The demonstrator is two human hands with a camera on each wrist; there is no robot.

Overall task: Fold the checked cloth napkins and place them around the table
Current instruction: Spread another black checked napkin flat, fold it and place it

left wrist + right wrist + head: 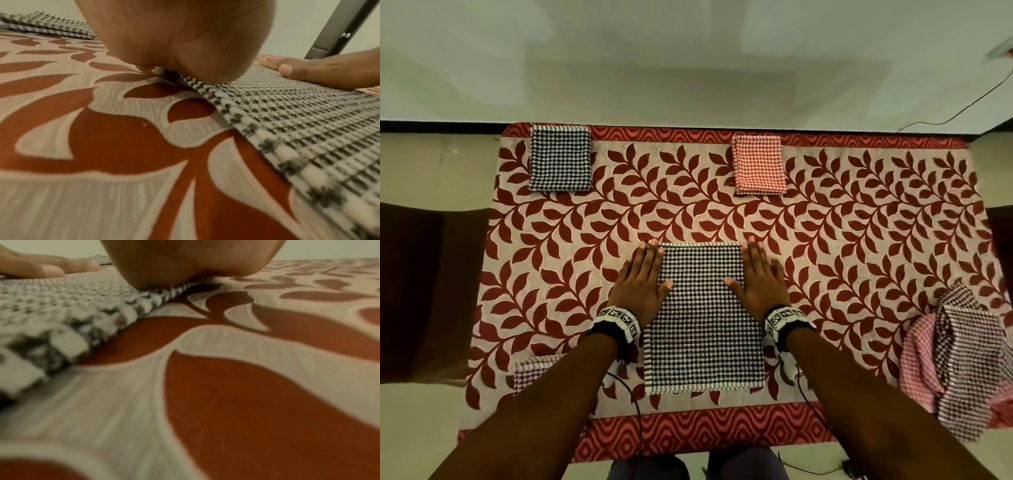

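A black-and-white checked napkin (703, 315) lies folded into a long rectangle near the table's front middle, seen close up as the napkin (308, 116) and the napkin (51, 305) in the wrist views. My left hand (642, 277) lies flat along its left edge, fingers straight. My right hand (758, 274) lies flat along its right edge in the same way. Two folded napkins sit at the far edge: a black checked one (560, 162) and a red checked one (758, 164). A pile of unfolded checked napkins (955, 363) lies at the right end.
The tablecloth (859, 222) is cream with dark red leaves and a red wavy border. Another folded checked napkin (530, 371) shows at the front left, partly under my left forearm. A wall stands behind the table, and a cable (962, 106) runs along it at the right.
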